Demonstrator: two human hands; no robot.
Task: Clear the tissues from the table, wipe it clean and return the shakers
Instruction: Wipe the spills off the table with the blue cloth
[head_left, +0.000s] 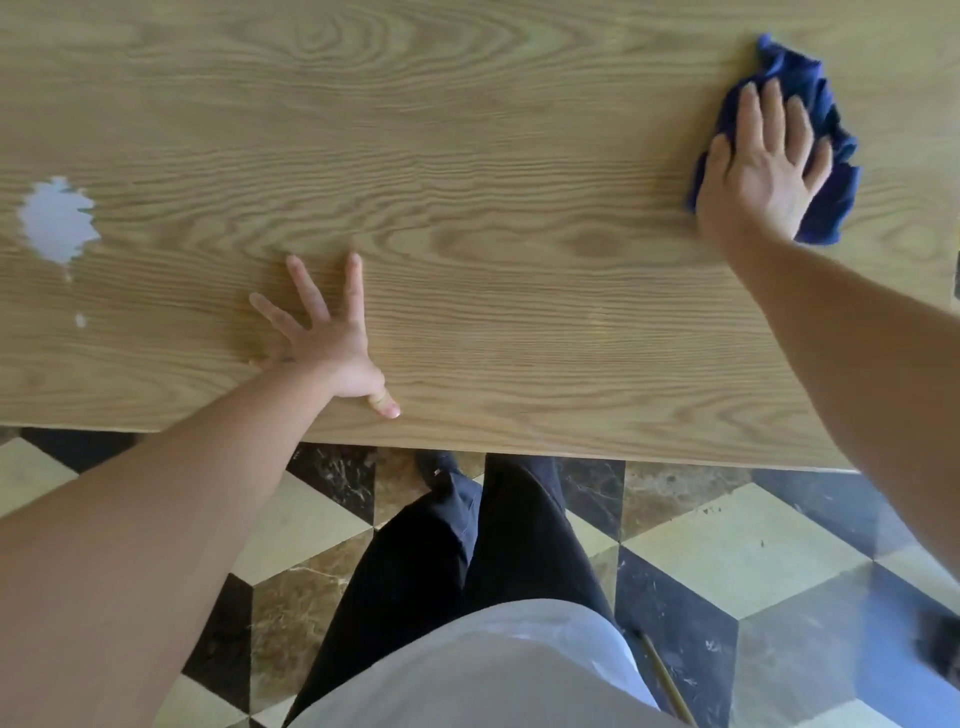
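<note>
A wooden table (467, 156) with strong grain fills the upper part of the view. My right hand (761, 171) lies flat, fingers apart, pressing a crumpled dark blue cloth (826, 202) onto the table at the far right. My left hand (324, 338) rests flat on the table near its front edge, fingers spread, holding nothing. A pale white patch (57, 221) with two small flecks below it shows on the table at the left; I cannot tell whether it is a spill or a reflection. No tissues or shakers are in view.
The table's front edge (519, 452) runs across the middle of the view. Below it lies a floor (727, 561) of cream, brown and black tiles, with my dark trousers (467, 561) against the edge. A thin stick (667, 680) lies on the floor.
</note>
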